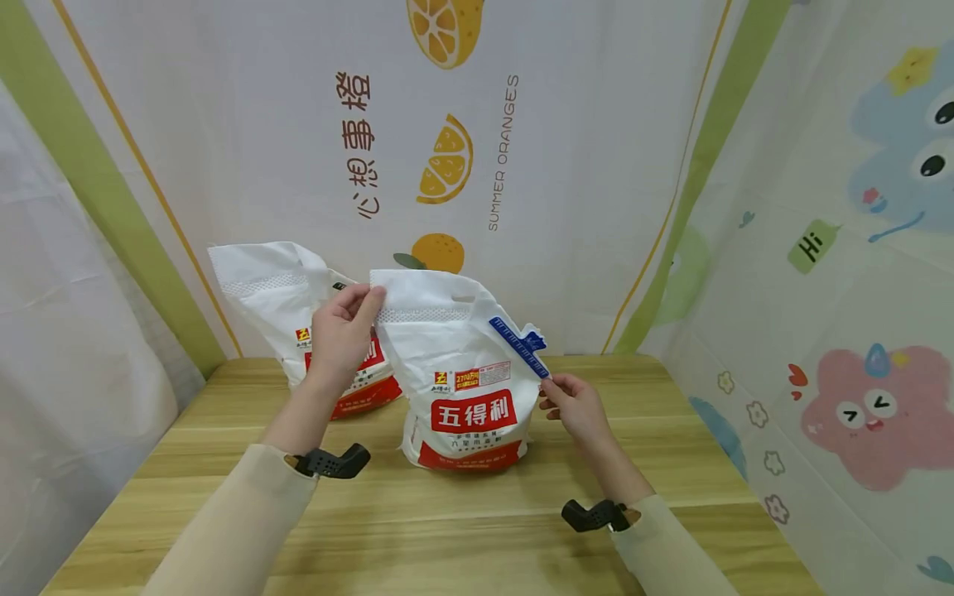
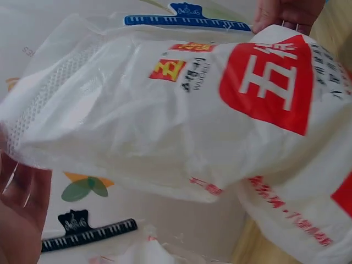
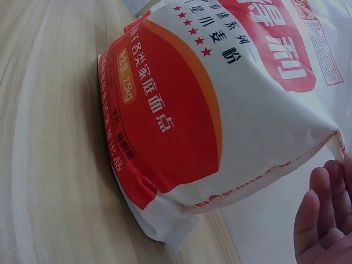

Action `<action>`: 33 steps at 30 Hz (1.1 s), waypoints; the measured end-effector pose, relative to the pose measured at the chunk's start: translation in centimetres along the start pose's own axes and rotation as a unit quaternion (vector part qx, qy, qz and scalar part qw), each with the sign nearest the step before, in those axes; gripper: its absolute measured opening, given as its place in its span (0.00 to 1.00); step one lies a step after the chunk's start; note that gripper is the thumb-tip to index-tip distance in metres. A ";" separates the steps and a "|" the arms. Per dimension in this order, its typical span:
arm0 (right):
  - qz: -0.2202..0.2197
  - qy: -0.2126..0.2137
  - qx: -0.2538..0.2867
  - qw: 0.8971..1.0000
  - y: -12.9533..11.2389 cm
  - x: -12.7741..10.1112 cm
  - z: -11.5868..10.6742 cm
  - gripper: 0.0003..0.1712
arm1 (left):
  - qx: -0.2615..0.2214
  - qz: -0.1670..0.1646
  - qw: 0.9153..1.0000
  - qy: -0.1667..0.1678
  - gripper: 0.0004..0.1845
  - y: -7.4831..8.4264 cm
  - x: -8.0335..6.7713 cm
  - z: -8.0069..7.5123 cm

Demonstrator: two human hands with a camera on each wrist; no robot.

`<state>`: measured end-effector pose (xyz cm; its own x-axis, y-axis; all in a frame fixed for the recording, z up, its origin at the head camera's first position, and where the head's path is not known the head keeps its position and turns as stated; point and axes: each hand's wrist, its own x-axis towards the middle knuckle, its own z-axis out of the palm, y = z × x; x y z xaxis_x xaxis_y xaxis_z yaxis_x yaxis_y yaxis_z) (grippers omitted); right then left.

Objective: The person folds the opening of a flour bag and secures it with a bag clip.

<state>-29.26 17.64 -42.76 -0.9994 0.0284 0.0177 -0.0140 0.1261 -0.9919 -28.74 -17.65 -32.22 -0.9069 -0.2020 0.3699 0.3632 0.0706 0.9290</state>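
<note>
A white and red flour bag (image 1: 447, 356) stands upright on the table, its top part leaning left. My left hand (image 1: 343, 335) pinches the bag's upper left corner between thumb and fingers. Along the upper right edge of the bag sits a blue clip (image 1: 519, 348), set at a slant. At the clip's lower end, my right hand (image 1: 583, 414) pinches the bag's side edge; the right wrist view shows its fingers (image 3: 324, 212) at that edge. Behind on the left stands a second flour bag (image 1: 279, 302), partly hidden by my left hand and the front bag. A black clip (image 2: 91, 234) is on it.
The wooden table (image 1: 447, 530) reaches back to a white curtain (image 1: 581, 207) printed with oranges. On the right hangs a cloth (image 1: 753, 348) with cartoon figures. Each wrist carries a black camera, one on the left (image 1: 339, 461) and one on the right (image 1: 592, 515).
</note>
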 end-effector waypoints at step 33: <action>-0.016 0.020 0.014 1.000 0.1 0.1 -0.3 0.17 | -0.039 -0.087 0.995 -0.026 0.19 -7.0 -5.6 0.4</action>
<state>-29.31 17.96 -42.85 -0.9964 0.0644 0.0548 -0.0483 0.0996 -0.9939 -26.28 -16.57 -40.76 -0.9666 -0.1544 0.2044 0.2125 -0.0383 0.9764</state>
